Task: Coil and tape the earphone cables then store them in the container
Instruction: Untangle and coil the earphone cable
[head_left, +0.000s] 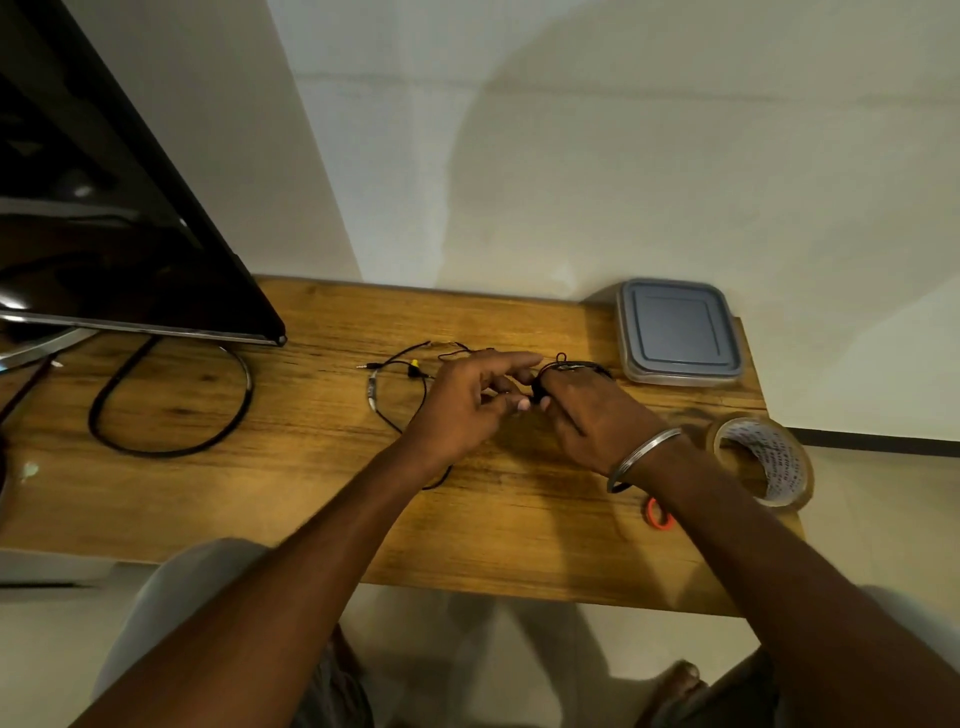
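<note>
A black earphone cable (395, 382) lies loose on the wooden table (311, 467), with its jack plug pointing left and a yellow-tipped earbud beside it. My right hand (587, 410) grips a small coiled bundle of the same black cable (571, 366), whose loops show above the knuckles. My left hand (467, 400) meets it, fingers curled and pinching the cable at the coil. A closed clear container with a grey-blue lid (678, 332) stands at the table's back right. A roll of clear tape (763, 460) sits at the right edge.
A black monitor (104, 218) on a metal stand fills the left side, and its thick black cable (171, 415) loops across the table. An orange scissor handle (658, 514) shows under my right forearm. The table's front edge is close to my knees.
</note>
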